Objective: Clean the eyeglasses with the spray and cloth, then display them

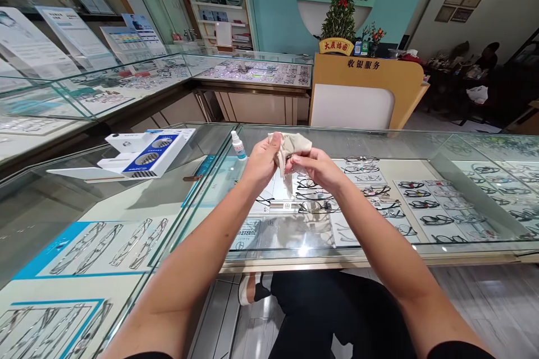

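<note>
A crumpled beige cloth (298, 143) is held up over the glass counter, between my two hands. My left hand (261, 158) is closed on its left side, with the thumb pressed on top. My right hand (319, 168) pinches at the lower right of the cloth with its fingertips. Something small and dark shows at those fingertips, but I cannot make out what it is. Just left of my left hand, a small white spray bottle (238, 147) with a blue-marked label stands upright on the glass.
An opened white and blue box (152, 156) lies on the counter at left. Under the glass are rows of eyeglasses (421, 205), with more frames (88, 249) at lower left. A cash desk (357, 90) bearing a plant (339, 17) stands across the aisle.
</note>
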